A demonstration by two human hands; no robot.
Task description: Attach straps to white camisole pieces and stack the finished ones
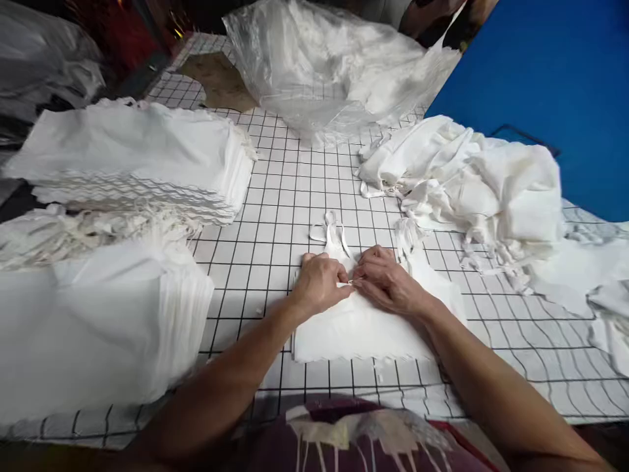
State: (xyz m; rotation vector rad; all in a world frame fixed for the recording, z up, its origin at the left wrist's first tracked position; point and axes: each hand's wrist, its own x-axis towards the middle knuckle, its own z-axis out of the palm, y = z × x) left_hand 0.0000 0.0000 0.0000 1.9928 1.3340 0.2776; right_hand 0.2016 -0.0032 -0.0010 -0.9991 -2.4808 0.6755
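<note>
Right now both hands are working at the top edge of a flat white cloth piece [358, 324] lying on the gridded tabletop [275, 216] directly in front of the person; the left hand [319, 283] and the right hand [388, 280] are meeting at the middle, fingers curled and pinching together on the cloth where its thin white ties [335, 237] are trailing away from the body; judging by this, the step in hand looks like gathering or knotting at that neck. The next move, as I judge it, is calling for steady tension from both hands and a small, exact pull, since the pinched spot is tiny.

The cloth piece is looking thin, soft and limp, squarish, with a slightly wavy near edge; it should be sliding and creasing easily.

To the left, two tall stacks of folded white cloth [132, 157] are sitting; to the right a loose heap of white pieces [472, 177] is sprawling; a clear plastic bag [329, 65] is lying at the far side.
</note>
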